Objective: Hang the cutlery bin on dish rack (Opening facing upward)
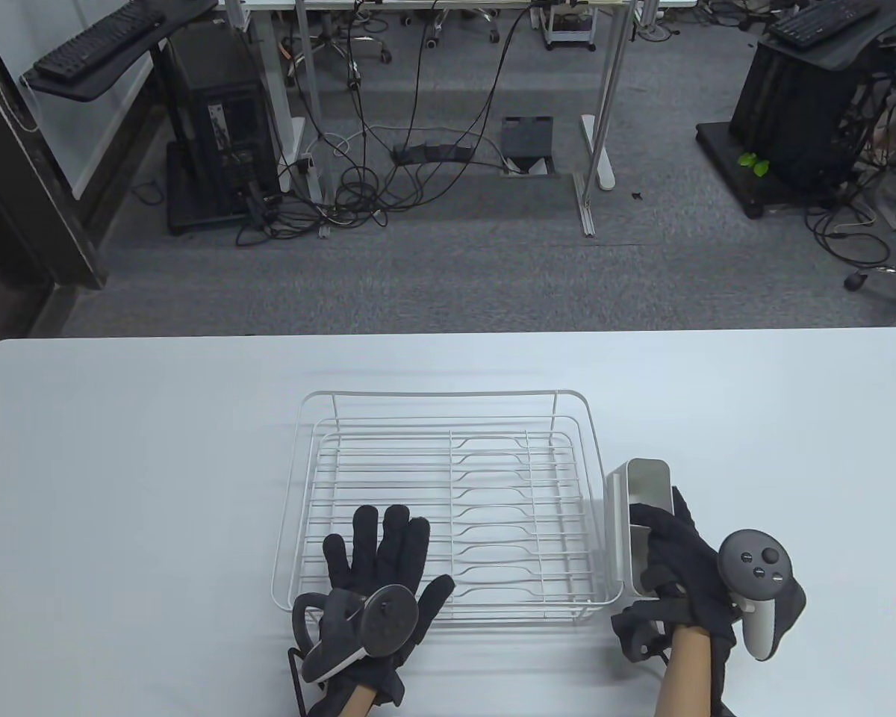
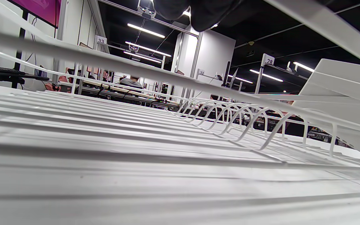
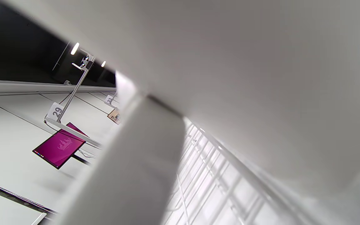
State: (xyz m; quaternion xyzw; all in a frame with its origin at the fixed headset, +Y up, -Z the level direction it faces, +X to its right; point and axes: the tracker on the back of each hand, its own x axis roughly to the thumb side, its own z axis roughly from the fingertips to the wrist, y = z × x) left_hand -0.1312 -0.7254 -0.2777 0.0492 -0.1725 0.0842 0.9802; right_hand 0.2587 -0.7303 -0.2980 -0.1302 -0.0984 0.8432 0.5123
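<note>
A white wire dish rack point(image 1: 448, 418) stands in the middle of the white table. A white cutlery bin point(image 1: 646, 485) stands against the rack's right side, opening upward. My right hand point(image 1: 676, 553) grips the bin's near end, fingers over its rim. My left hand point(image 1: 377, 556) lies flat with fingers spread on the rack's near left part. The left wrist view looks along the rack's wires point(image 2: 180, 125), with the bin point(image 2: 339, 93) at the right. The right wrist view is filled by the bin's wall point(image 3: 245, 78), with rack wires point(image 3: 211, 175) below.
The table's far edge point(image 1: 448, 334) borders a carpeted floor with desks, cables and computer towers. Bare tabletop point(image 1: 119, 485) lies left of the rack and more point(image 1: 806, 448) right of the bin.
</note>
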